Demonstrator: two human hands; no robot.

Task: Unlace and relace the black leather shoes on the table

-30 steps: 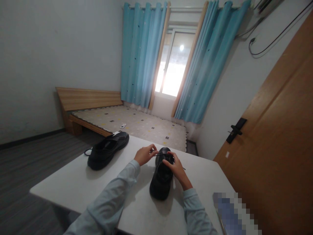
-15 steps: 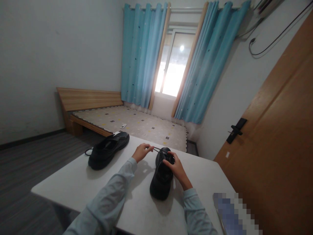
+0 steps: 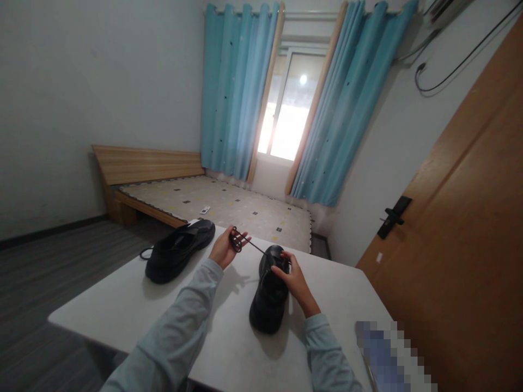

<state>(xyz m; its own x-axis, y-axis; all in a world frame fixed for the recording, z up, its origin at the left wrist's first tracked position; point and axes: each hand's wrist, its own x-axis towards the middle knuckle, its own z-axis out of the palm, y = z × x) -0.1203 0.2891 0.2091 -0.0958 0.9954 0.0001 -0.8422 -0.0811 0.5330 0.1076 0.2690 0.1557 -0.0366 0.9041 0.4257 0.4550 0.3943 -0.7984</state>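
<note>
On the white table before you stands a black shoe. Your right hand grips its top; your left hand pinches the lace, drawn taut. That lace looks thin, limp and slippery, so hold it near the end. A second shoe lies left. Eyelets are too dark to see.

2nd black shoe on white table; bed, blue curtains behind.
</note>
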